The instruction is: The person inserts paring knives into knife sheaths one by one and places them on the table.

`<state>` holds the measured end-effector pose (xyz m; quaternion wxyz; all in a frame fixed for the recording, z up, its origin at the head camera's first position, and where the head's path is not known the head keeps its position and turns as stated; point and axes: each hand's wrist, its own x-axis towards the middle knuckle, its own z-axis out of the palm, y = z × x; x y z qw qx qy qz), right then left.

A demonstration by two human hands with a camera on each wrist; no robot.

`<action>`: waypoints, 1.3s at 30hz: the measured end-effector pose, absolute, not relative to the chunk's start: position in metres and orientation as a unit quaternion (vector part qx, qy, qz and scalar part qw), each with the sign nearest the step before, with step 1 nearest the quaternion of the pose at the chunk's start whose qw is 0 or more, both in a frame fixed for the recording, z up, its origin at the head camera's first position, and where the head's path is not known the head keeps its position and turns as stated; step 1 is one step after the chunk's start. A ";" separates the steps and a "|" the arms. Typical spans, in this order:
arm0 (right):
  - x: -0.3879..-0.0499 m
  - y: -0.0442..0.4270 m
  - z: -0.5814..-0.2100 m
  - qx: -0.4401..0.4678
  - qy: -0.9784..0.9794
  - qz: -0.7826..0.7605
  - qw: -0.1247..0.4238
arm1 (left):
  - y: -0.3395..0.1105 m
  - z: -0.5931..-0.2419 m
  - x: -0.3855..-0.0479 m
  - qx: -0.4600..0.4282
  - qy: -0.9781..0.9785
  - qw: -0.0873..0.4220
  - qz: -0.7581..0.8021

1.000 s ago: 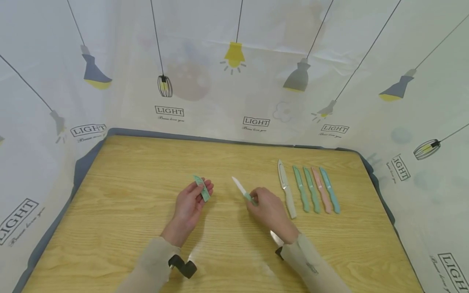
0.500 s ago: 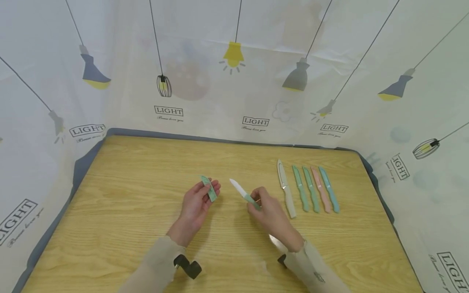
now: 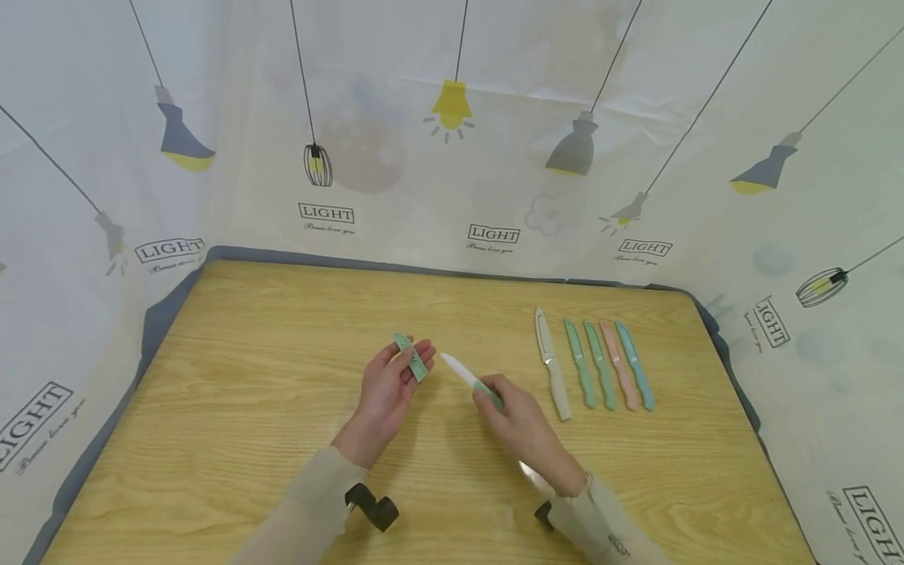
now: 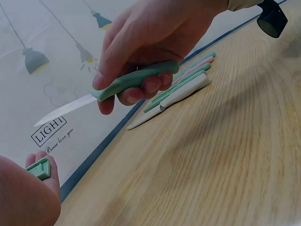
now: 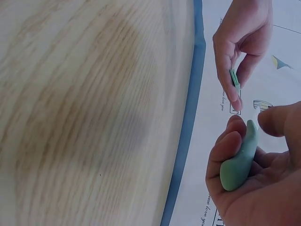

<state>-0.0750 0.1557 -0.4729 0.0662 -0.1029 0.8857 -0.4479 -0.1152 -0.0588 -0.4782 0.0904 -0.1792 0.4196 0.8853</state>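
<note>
My left hand (image 3: 384, 392) holds a green knife sheath (image 3: 411, 358) between thumb and fingers, above the table. To its right, my right hand (image 3: 521, 420) grips a paring knife (image 3: 461, 369) by its green handle. The bare white blade points up and left toward the sheath, with a small gap between them. In the left wrist view the knife's handle (image 4: 136, 79) lies across the curled fingers, the thumb near the blade. The right wrist view shows the handle's rounded end (image 5: 233, 174) in the palm; the blade is hidden there.
On the right of the wooden table (image 3: 233, 377) lies a row of sheathed knives: a white one (image 3: 555, 384), two green ones, a pink one (image 3: 621, 375) and a blue one (image 3: 639, 377). A shiny blade-like piece (image 3: 534, 475) lies partly under the right wrist. Printed cloth walls surround the table.
My left hand has moved right with the sheath, closer to the knife tip. My right hand has settled its fingers further round the handle, and the knife stays near the same place.
</note>
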 end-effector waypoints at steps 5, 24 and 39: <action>-0.072 0.156 -0.475 -0.112 0.887 -0.442 0.071 | -0.056 -0.475 -0.116 -0.177 0.417 0.089 0.887; -0.067 0.152 -0.481 -0.149 0.887 -0.428 0.083 | -0.048 -0.473 -0.117 -0.164 0.407 0.088 0.894; -0.067 0.145 -0.475 -0.125 0.876 -0.450 0.117 | -0.046 -0.477 -0.115 -0.148 0.401 0.085 0.900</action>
